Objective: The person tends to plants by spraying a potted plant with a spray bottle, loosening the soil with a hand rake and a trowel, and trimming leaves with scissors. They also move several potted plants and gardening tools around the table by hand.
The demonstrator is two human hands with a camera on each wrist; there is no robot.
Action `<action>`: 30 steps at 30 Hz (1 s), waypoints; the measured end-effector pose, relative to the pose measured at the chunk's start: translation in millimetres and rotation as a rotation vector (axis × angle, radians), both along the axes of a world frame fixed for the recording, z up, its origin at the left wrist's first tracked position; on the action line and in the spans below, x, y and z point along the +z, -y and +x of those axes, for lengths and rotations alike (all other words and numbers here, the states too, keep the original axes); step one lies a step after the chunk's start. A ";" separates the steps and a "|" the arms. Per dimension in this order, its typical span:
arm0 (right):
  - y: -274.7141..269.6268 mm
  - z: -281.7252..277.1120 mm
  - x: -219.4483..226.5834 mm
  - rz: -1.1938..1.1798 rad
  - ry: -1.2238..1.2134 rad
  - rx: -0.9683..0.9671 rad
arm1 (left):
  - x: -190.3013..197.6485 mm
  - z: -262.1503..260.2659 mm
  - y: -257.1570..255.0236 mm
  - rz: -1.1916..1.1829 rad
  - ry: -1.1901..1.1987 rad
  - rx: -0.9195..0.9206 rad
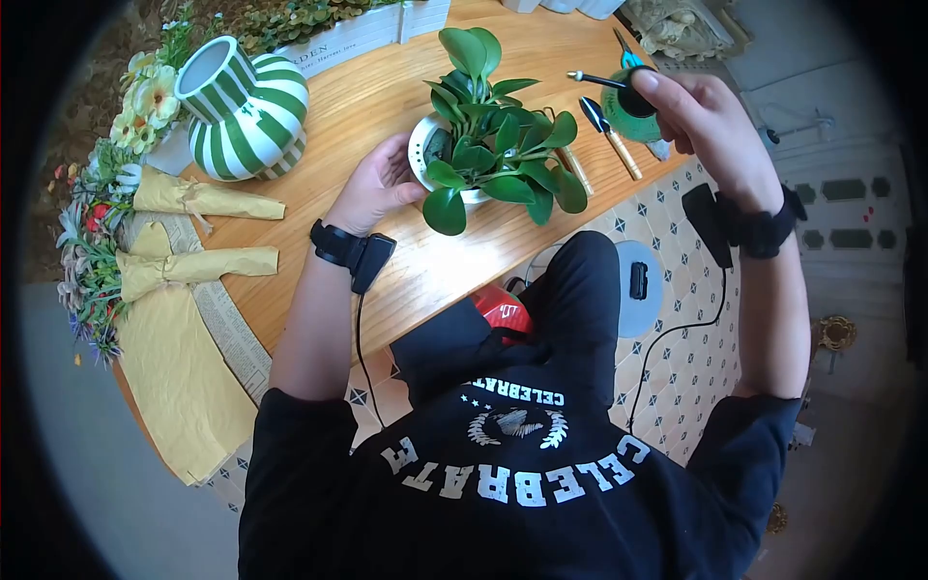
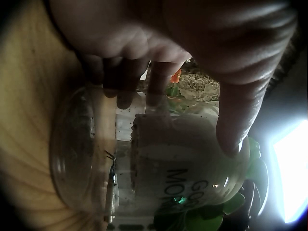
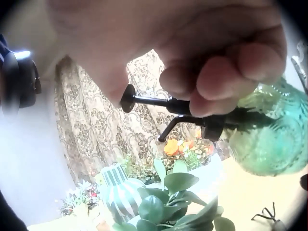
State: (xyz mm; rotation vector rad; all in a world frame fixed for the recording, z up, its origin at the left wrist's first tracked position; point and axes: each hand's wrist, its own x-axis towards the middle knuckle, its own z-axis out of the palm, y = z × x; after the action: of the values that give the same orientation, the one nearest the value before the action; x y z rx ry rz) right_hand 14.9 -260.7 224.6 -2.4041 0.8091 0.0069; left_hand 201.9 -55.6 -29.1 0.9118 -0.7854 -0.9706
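A leafy green plant (image 1: 503,155) grows in a white, lettered inner pot set in a clear outer pot (image 2: 77,159) on the wooden table. My left hand (image 1: 372,188) grips the clear pot from the left, thumb on one side and fingers round the other. To the right, my right hand (image 1: 706,121) holds a green glass plant mister (image 3: 269,139) by its neck. Its fingers curl under the black pump head, and the thumb is at the plunger (image 3: 127,98). The mister's black nozzle (image 1: 590,78) points left toward the leaves.
A trowel (image 1: 594,114) and a small hand rake (image 3: 269,214) lie right of the plant. Teal-handled snips (image 1: 628,58) are behind the mister. A green-striped vase (image 1: 251,116), paper-wrapped bouquets (image 1: 222,200) and a white planter box (image 1: 367,43) stand left and back.
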 end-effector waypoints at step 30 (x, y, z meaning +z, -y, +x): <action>12.0 -84.6 -60.7 0.537 0.098 -0.273 | -4.3 2.7 -0.9 -0.019 -0.029 -0.021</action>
State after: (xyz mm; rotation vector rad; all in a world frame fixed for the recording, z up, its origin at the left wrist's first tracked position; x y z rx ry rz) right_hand -69.7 -272.7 163.9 -1.7681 0.9441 -0.0022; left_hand 204.5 -54.8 -33.4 0.8731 -0.7801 -0.9910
